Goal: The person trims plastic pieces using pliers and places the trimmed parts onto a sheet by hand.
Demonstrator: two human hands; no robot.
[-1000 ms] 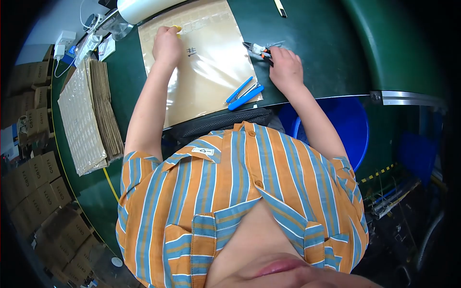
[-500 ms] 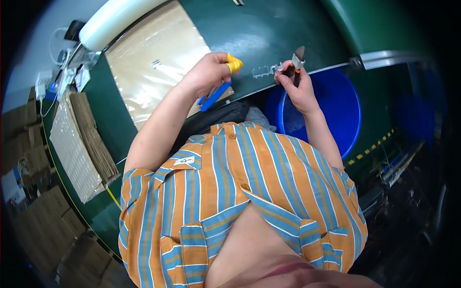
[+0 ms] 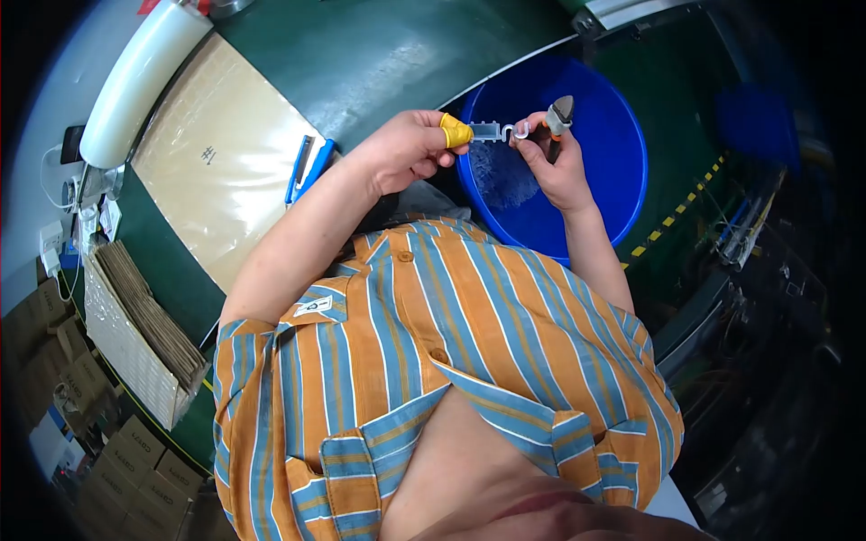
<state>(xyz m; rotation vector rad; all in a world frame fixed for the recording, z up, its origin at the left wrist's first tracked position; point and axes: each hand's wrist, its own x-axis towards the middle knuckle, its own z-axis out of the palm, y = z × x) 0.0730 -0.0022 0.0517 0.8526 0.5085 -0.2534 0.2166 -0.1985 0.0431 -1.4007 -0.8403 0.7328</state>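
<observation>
Left hand [image 3: 410, 153], yellow cot [image 3: 456, 131] on one finger: fingertips pinched together on one end of a clear plastic strip [image 3: 488, 132]. Right hand [image 3: 563, 178]: closed around the side cutters [image 3: 561, 113], thumb and fingertip at the strip's hooked end. Strip lies between the two hands, seen over the blue bin [image 3: 621, 185].

Risks, as judged. Strip looks thin; an uneven pull between the hands could bend or snap it at the hook. Slick plastic under the smooth cot could slip and drop into the bin below the hands, hard to pick out from the clear pieces [image 3: 502, 183] there. The right hand has two duties, so its hold on the cutters could loosen; blades point away from the left fingers.
</observation>
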